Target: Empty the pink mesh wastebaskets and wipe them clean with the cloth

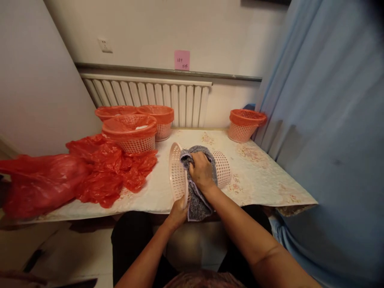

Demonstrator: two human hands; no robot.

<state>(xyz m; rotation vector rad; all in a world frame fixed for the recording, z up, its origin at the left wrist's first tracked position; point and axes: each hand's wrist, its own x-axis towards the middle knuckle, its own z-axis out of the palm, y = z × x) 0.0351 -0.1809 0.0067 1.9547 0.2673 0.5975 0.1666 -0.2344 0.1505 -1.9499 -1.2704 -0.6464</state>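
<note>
A pale pink plastic basket (223,169) with a lattice of holes lies on its side at the middle of the table, its mouth facing left. My left hand (179,211) grips the basket's rim at the near side. With my right hand (201,170) I hold a grey cloth (200,206) with a light purple edge, pressed on the basket's outer wall close to the rim. The cloth drapes over the basket's side and hangs towards the table's front edge. It hides part of the basket's wall and some of my right fingers.
Several pink baskets lined with red bags stand at the back: a group with a front basket (135,145) on the left, and one basket (240,132) at right. Crumpled red plastic bags (99,172) cover the table's left. A blue curtain (327,132) borders the right; a radiator (186,102) stands behind.
</note>
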